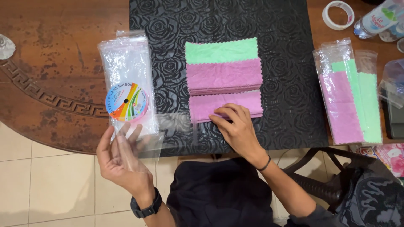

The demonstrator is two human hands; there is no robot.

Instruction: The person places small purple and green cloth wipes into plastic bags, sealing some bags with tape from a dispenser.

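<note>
Pink cloth (227, 106), scallop-edged and lying flat at the near end of the black rose-embossed mat (286, 84), sits directly under the right hand (236, 126), whose fingertips curl down onto its front edge as if pinching up the top layer; the palm rests on the mat just nearer the person. Beyond that cloth lies a thicker stack of pink cloths (224, 76), and past it a green cloth (221, 51), all overlapping in a row. The left hand (122, 157) hovers off the table edge over the tiled floor, fingers loosely spread and upright, holding an empty clear plastic sleeve (168, 134) that stretches across toward the right hand. Just above that hand, a packet of clear sleeves (126, 63) lies on the wooden table (54, 84) with a round rainbow-coloured ribbon spool (126, 102) on top of it. Well to the right, filled clear bags (349, 96) each contain pink and green cloths. A tape roll (338, 15) and a plastic bottle (378, 19) sit at the far right corner.
</note>
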